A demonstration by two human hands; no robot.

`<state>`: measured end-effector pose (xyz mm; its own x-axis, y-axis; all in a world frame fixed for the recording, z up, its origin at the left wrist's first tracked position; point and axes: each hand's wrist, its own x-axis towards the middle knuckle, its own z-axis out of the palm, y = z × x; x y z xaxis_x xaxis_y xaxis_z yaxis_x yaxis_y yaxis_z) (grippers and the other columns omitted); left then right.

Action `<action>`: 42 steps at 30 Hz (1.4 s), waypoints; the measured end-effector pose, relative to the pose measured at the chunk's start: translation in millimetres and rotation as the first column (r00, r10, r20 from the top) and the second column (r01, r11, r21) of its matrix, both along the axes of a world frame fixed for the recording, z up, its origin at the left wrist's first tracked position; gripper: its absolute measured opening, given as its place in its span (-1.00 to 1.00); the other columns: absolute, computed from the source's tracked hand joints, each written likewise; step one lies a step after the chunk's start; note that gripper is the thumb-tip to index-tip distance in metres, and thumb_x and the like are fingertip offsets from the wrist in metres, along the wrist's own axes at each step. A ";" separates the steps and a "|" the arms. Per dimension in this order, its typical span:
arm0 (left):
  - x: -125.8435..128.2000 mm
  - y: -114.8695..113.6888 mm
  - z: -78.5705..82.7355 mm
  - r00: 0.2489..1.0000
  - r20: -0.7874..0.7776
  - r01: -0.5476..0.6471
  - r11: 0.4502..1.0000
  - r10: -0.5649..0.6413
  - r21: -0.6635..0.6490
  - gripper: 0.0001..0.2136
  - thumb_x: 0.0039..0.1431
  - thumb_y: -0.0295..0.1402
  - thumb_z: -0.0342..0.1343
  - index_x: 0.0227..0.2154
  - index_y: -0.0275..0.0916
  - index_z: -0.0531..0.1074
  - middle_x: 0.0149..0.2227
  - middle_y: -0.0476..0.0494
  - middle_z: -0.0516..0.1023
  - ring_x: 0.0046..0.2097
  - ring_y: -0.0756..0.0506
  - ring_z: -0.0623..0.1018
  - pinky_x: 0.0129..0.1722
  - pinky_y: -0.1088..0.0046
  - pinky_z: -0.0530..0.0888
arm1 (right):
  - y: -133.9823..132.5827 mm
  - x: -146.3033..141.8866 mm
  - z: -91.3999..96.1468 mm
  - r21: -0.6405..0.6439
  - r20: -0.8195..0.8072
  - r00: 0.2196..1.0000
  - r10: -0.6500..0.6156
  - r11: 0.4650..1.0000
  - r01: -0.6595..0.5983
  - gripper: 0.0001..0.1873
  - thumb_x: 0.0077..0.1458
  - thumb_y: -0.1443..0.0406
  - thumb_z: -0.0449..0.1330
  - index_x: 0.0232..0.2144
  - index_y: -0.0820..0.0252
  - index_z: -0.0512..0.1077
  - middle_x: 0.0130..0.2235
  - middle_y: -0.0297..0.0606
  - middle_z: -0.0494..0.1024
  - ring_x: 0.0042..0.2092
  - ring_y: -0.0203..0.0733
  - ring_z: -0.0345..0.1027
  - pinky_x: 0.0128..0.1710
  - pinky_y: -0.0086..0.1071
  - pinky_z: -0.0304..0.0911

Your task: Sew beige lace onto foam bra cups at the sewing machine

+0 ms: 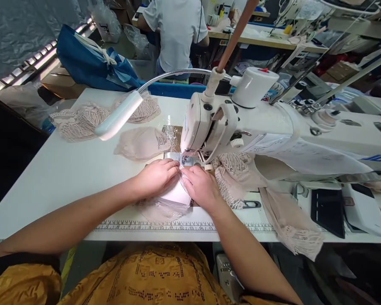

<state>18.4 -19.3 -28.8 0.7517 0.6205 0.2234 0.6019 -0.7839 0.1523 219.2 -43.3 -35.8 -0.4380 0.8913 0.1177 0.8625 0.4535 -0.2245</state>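
At the needle of a white sewing machine (198, 120), my left hand (156, 176) and my right hand (201, 186) lie close together on a pale pink-beige fabric piece (174, 195) with a lace edge. My left fingers are bent together and press the fabric's left side by the presser foot (184, 159). Opposite them, the thumb and fingers of my right hand close on the fabric's right edge. Part of the cloth under both palms is hidden. A sheer beige fabric piece (141, 143) lies just beyond my left hand.
Lace pieces (85, 120) are piled at the back left under a lamp (119, 116). More lace fabric (238, 182) and thread snips (252, 204) lie right of my hands. A ruler strip (139, 227) runs along the front edge. Another person (179, 34) sits beyond the table.
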 end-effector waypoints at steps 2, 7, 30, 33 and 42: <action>-0.8 2.3 -4.6 1.000 0.006 0.002 1.000 -0.002 0.003 -0.71 0.35 -0.37 -0.07 -0.02 -0.42 0.43 0.08 -0.44 0.48 0.09 -0.27 0.49 0.06 0.11 0.48 | 0.6 0.0 0.1 -0.006 -0.007 1.000 -0.001 1.000 0.001 -0.64 0.27 0.27 0.05 0.04 0.14 0.48 -0.21 -0.17 0.54 -0.20 -0.10 0.38 -0.19 -0.30 0.27; -5.8 11.3 -1.8 0.999 -0.004 0.044 0.999 -0.044 -0.030 -0.61 0.33 -0.29 -0.04 0.08 -0.46 0.36 0.11 -0.47 0.46 0.12 -0.30 0.47 0.10 0.08 0.46 | 2.7 -1.1 1.2 -0.014 -0.015 1.000 -0.018 1.000 0.018 -0.66 0.25 0.27 0.06 0.02 0.16 0.48 -0.18 -0.16 0.54 -0.20 -0.08 0.39 -0.23 -0.29 0.29; -17.3 45.6 12.9 0.975 -0.110 0.178 0.975 -0.194 -0.135 -0.60 0.27 -0.39 -0.04 0.13 -0.35 0.39 0.16 -0.33 0.44 0.18 -0.31 0.40 0.18 0.06 0.35 | 6.0 -0.9 -4.4 0.023 -0.049 0.994 -0.095 0.995 0.097 -0.65 0.25 0.34 0.03 0.00 0.17 0.50 -0.10 -0.09 0.57 -0.08 -0.01 0.44 -0.07 -0.21 0.34; -17.1 39.6 18.4 0.979 -0.065 0.186 0.978 -0.192 -0.098 -0.66 0.28 -0.45 -0.06 0.05 -0.34 0.46 0.11 -0.34 0.48 0.12 -0.29 0.44 0.13 0.08 0.39 | 4.1 3.6 -5.6 0.048 -0.114 0.988 -0.109 0.992 0.115 -0.62 0.25 0.38 -0.02 -0.02 0.17 0.52 -0.14 -0.10 0.58 -0.12 -0.04 0.45 -0.12 -0.24 0.36; -3.5 15.6 7.6 0.992 0.022 0.122 0.992 -0.122 -0.030 -0.75 0.34 -0.40 -0.06 -0.12 -0.34 0.50 -0.16 -0.32 0.52 -0.13 -0.19 0.48 -0.07 0.19 0.46 | 0.3 5.6 -4.8 0.065 -0.162 0.986 0.027 0.998 -0.017 -0.66 0.24 0.38 0.02 -0.12 0.13 0.58 -0.30 -0.23 0.54 -0.32 -0.20 0.34 -0.31 -0.36 0.22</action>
